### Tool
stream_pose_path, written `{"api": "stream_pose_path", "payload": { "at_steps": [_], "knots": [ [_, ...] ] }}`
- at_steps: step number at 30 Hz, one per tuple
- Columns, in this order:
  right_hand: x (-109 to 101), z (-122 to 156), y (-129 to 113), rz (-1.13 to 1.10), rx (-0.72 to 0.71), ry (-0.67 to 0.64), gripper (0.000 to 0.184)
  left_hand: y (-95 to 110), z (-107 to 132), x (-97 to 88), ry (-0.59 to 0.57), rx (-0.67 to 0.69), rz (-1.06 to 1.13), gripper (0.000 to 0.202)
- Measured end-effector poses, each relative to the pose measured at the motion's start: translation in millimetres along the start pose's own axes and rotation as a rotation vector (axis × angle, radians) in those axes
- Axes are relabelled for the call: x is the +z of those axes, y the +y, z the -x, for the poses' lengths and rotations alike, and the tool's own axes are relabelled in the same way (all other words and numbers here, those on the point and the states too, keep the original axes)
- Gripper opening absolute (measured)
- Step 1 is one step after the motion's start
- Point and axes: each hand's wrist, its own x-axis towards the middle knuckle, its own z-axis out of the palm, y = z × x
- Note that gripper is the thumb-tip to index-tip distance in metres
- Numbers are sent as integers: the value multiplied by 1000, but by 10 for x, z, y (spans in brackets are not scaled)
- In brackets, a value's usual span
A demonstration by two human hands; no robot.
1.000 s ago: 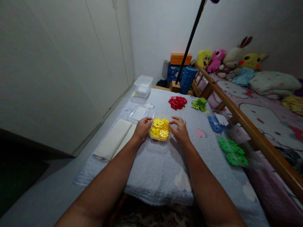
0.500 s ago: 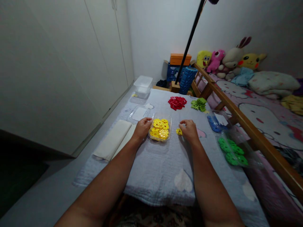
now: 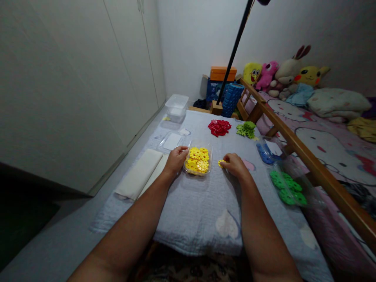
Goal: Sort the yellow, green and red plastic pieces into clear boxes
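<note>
A clear plastic box stands on the cloth-covered table, with several yellow flower-shaped plastic pieces inside. My left hand grips the box's left side, thumb and fingers at its wall. To the right of the box, my right hand has its fingers closed on the edge of a single yellow flower-shaped piece, low over the cloth. The fingers partly cover that piece.
Behind the box lie a red pile and a light green pile of pieces. At the right sit boxes with blue pieces and green pieces. A clear lid, folded cloth and empty tub are left.
My right hand has come down onto the loose yellow piece, and its fingers have closed at the edge. My left hand stays on the box.
</note>
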Motion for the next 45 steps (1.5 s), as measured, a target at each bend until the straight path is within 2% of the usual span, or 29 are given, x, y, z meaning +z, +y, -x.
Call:
{"api": "stream_pose_path", "payload": {
  "at_steps": [8,14,20,25,32,40,45],
  "knots": [
    [19,-11,-12,-234,-23,83,8,10,6,10,2,-11,20,42],
    [24,5,-50,-395,26,117,9,31,12,12,-1,-8,0,41],
    [-20,22,-128,-441,-3,171,12,-11,-10,-7,10,17,-32,40],
    [-52,41,-209,-485,18,270,15,-17,-14,-2,2,-4,-11,41],
    [-54,46,-262,-654,12,419,22,-17,-4,1,1,8,-2,40],
    [-30,121,-484,-812,-69,370,24,-2,-3,12,6,-7,9,41],
    [-69,156,-544,-857,-83,370,25,-13,-9,9,4,-8,15,39]
  ]
}}
